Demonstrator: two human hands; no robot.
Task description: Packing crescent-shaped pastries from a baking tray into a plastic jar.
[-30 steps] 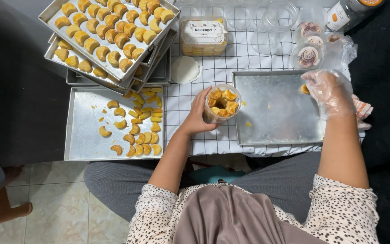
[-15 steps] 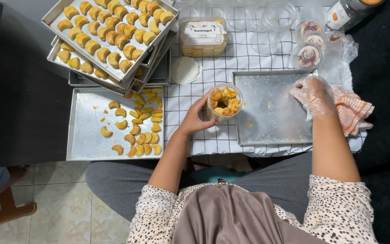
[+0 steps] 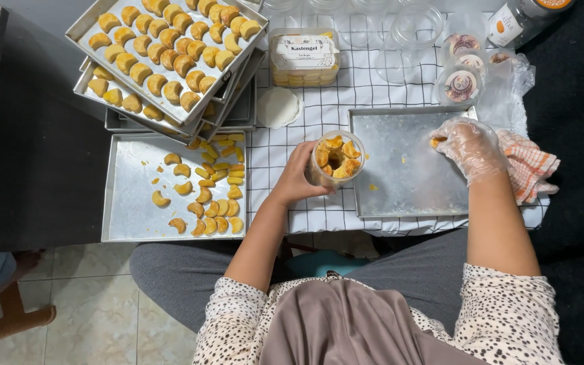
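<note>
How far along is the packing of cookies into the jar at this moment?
Done: the clear jar looks nearly full. In hand: the left hand holds the jar; the gloved right hand picks a cookie from the near-empty tray. Left: loose cookies and stacked trays.

My left hand [image 3: 297, 181] is out ahead of me, forearm bare, fingers curled in a closed grip with the thumb wrapped round the near side. My right hand [image 3: 466, 145] — sheathed in a clear plastic glove — reaches further forward, fingertips pinched together, wrist bent slightly inward.
</note>
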